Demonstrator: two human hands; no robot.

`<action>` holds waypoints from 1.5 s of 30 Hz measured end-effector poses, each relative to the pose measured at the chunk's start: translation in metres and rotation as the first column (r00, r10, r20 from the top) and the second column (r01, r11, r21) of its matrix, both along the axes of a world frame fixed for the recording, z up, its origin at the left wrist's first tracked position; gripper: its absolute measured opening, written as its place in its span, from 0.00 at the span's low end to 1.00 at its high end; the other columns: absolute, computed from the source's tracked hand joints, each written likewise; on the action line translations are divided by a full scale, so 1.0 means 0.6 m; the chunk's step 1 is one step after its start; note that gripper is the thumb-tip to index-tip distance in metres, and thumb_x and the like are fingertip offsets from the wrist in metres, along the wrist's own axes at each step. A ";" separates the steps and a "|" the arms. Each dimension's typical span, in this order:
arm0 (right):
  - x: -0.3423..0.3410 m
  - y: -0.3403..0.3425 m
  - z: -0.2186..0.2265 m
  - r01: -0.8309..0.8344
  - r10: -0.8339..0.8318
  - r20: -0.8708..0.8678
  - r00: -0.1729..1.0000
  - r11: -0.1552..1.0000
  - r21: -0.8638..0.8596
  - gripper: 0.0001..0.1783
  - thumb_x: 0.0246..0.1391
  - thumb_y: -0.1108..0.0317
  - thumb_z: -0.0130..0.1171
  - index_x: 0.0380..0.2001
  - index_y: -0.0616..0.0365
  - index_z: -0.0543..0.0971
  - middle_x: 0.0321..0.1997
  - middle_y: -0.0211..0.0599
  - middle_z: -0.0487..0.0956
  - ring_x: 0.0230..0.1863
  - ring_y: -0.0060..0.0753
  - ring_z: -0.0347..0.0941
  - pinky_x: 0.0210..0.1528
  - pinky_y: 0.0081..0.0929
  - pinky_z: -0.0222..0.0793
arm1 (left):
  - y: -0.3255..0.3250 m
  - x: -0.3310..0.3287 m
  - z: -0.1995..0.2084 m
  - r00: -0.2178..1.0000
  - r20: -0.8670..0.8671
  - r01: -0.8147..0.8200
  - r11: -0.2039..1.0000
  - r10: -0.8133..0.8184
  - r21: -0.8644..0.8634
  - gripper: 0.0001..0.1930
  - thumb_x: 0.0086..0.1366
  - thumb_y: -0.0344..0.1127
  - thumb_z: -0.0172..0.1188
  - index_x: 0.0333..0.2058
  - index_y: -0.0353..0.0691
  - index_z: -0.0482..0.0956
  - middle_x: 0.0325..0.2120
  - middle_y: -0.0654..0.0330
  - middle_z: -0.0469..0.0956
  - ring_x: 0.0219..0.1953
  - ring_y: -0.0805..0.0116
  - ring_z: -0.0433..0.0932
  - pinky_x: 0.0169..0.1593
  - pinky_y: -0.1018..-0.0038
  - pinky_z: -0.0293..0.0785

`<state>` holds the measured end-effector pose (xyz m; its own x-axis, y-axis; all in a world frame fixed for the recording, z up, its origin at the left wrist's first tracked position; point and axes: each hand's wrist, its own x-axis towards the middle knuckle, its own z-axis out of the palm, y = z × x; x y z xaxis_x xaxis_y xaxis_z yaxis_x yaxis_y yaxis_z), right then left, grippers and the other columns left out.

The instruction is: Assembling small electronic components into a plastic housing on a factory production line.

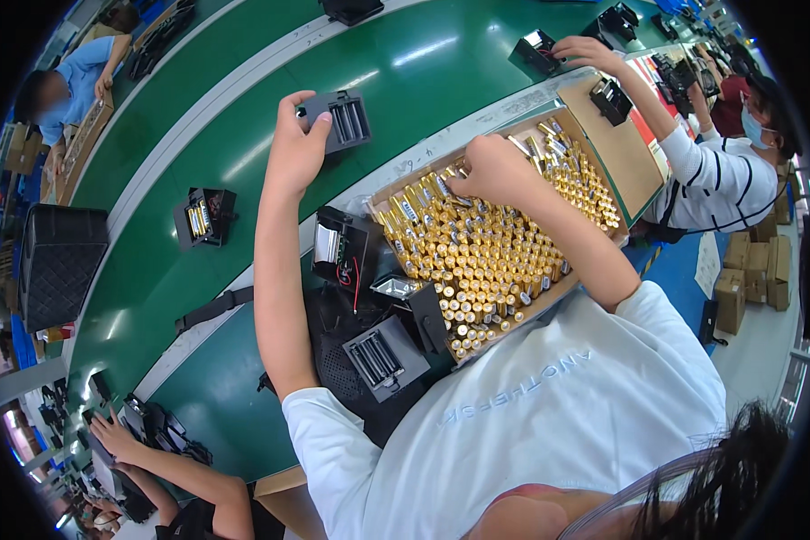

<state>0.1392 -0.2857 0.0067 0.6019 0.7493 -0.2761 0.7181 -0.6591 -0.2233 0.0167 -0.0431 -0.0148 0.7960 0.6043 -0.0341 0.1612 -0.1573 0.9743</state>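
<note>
My left hand (299, 144) grips a black device with a battery compartment (347, 121), thumb on its edge, over the green belt. The compartment's long slots face up and look bare. My right hand (502, 167) is over a cardboard box (533, 326) of gold-and-silver batteries (477, 243). Its fingers are curled closed on batteries at the far side; how many they hold is hidden. Left of the box sit a black device with a shiny lamp and red wire (335, 247), another lamp unit (398, 286), and a black battery compartment part (376, 356).
A black device with batteries in it (205, 218) rests on the green belt (279, 189). A co-worker on the right touches another black device (536, 50). At lower left, another co-worker's hand (115, 437) is among black units. A black quilted case (61, 261) stands at far left.
</note>
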 end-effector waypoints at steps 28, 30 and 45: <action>-0.019 0.243 0.065 -0.061 0.166 -0.150 0.975 0.842 0.537 0.10 0.48 0.66 0.64 0.23 0.63 0.84 0.14 0.30 0.75 0.15 0.20 0.62 0.20 0.21 0.62 | 0.025 0.013 -0.015 0.936 0.282 0.013 0.779 0.211 -0.627 0.18 0.68 0.28 0.56 0.53 0.34 0.62 0.46 0.45 0.70 0.45 0.59 0.76 0.44 0.65 0.80; -0.023 0.240 0.055 -0.058 0.173 -0.168 0.971 0.843 0.535 0.10 0.48 0.66 0.64 0.25 0.63 0.85 0.15 0.30 0.76 0.15 0.20 0.63 0.20 0.21 0.62 | 0.027 0.010 -0.019 0.933 0.264 -0.027 0.777 0.246 -0.628 0.18 0.68 0.28 0.56 0.54 0.34 0.62 0.47 0.44 0.69 0.45 0.59 0.76 0.43 0.64 0.81; -0.013 0.224 0.036 0.191 0.301 -0.576 0.760 0.743 0.641 0.24 0.52 0.66 0.63 0.53 0.59 0.80 0.20 0.33 0.77 0.17 0.20 0.66 0.19 0.17 0.61 | 0.033 0.008 -0.006 0.892 0.271 -0.085 0.722 0.362 -0.687 0.30 0.60 0.23 0.59 0.59 0.34 0.55 0.47 0.40 0.67 0.43 0.54 0.77 0.42 0.65 0.80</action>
<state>0.1316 -0.1510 0.0284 0.4292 0.9032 -0.0063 0.2811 -0.1402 -0.9494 0.0213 -0.0231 -0.0184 0.6739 0.7045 -0.2226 -0.2758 0.5194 0.8088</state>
